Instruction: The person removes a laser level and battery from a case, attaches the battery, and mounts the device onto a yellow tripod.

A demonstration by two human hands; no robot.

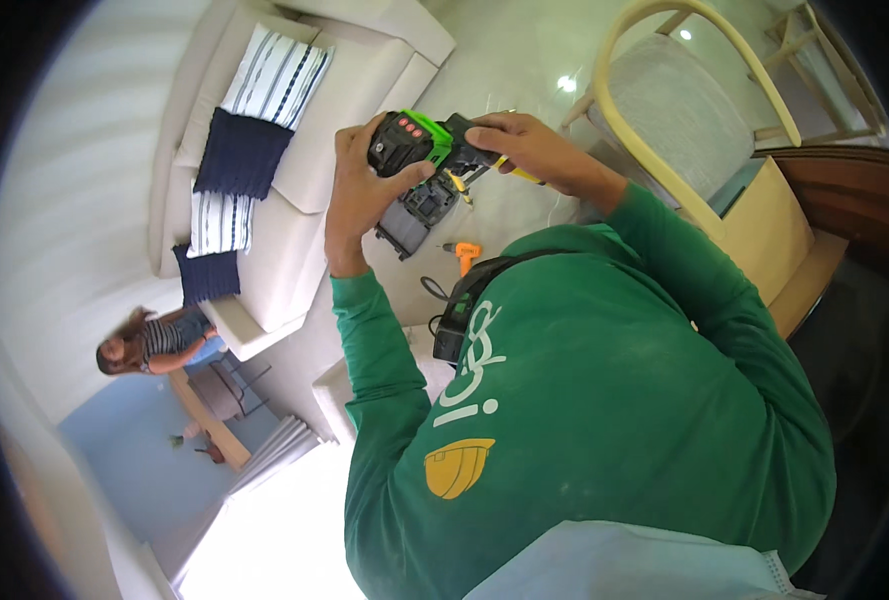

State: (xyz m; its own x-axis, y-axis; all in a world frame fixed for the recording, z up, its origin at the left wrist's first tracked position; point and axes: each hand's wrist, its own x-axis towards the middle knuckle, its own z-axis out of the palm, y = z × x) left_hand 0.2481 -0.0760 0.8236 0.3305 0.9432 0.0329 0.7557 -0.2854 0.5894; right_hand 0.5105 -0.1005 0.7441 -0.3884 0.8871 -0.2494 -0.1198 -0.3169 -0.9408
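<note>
Both hands are raised in front of me around a green-and-black device that looks like a laser level (404,143), with small red-marked buttons on one face. My left hand (364,195) is closed around its left side, the thumb along the lower edge. A black block (461,145) at the device's right side is pinched in my right hand (529,150); whether the block is fixed to the device I cannot tell. Beneath them, an open dark case (414,220) lies on the floor, partly hidden. An orange drill (464,255) lies beside it.
A cream sofa (309,160) with striped and navy cushions stands at the left. At the right is a wooden armchair (694,110) with a grey seat. A person (159,340) is near a wooden table (209,420) at far left. A black pouch (452,325) hangs at my waist.
</note>
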